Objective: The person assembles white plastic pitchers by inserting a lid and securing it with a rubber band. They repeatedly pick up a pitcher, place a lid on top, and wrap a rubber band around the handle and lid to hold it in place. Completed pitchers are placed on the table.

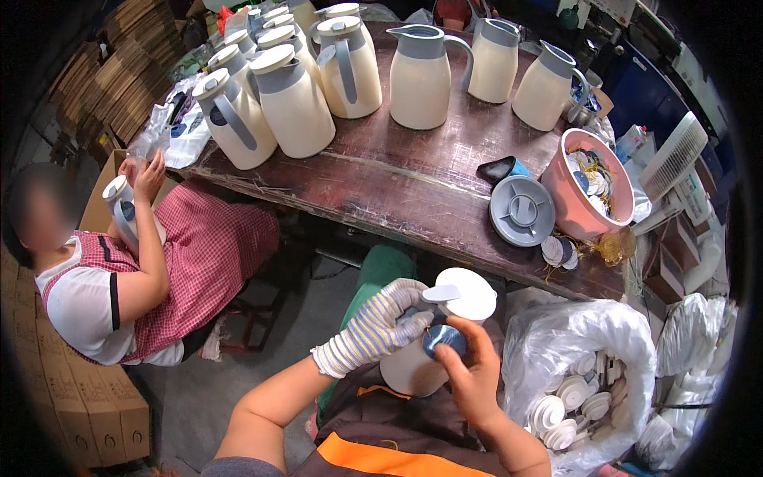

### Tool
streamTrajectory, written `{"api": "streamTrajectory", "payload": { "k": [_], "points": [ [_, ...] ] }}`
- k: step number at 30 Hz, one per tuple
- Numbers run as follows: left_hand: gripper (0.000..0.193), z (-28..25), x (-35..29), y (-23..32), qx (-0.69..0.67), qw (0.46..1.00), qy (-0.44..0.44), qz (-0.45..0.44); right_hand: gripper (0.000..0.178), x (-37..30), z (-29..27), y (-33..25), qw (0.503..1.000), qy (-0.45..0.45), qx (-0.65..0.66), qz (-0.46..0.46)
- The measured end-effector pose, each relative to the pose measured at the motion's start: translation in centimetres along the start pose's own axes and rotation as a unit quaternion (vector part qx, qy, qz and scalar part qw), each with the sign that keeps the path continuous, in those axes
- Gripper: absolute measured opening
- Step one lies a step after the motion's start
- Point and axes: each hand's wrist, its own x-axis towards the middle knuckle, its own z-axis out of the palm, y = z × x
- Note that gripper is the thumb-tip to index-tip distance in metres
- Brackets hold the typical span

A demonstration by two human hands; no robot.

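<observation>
The right hand [477, 378] pinches a blue disc [444, 342]. Just left of its fingers, the gloved left hand [377, 324] curls; its grip I cannot tell. The jug [409, 371], behind both hands' fingers, is partly hidden.

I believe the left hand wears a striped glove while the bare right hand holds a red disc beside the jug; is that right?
Not quite: the head view shows a blue disc, not a red one. The left hand does wear a striped glove, and the bare right hand holds the disc beside the jug.
</observation>
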Motion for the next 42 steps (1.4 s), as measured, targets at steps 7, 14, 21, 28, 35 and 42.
{"api": "streamTrajectory", "payload": {
  "k": [7,14,21,28,35,42],
  "points": [
    [0.026,-1.0,0.6,-0.8,-0.031,0.999,0.022,0.010,0.026,-0.4,1.4,0.7,0.962,-0.144,-0.162,-0.167],
    [0.022,-1.9,0.2,-1.4,-0.108,0.993,0.048,-0.007,0.013,0.3,-2.4,1.2,0.996,-0.008,-0.084,-0.012],
    [0.032,-1.7,-0.6,-0.1,0.003,1.000,0.030,0.006,0.016,0.8,-2.0,2.5,0.999,0.033,0.017,0.004],
    [0.043,-1.2,-1.2,-1.1,0.133,0.987,0.070,0.060,0.017,0.7,-2.4,2.7,0.997,0.033,0.059,0.038],
    [0.028,-0.7,-1.1,-0.4,0.132,0.979,0.084,0.131,0.017,1.3,-1.9,2.4,0.990,0.030,0.125,0.056],
    [0.025,-0.5,-0.9,-1.5,0.112,0.985,0.085,0.098,0.016,1.2,-1.8,3.0,0.979,0.026,0.189,0.071]
  ]
}}
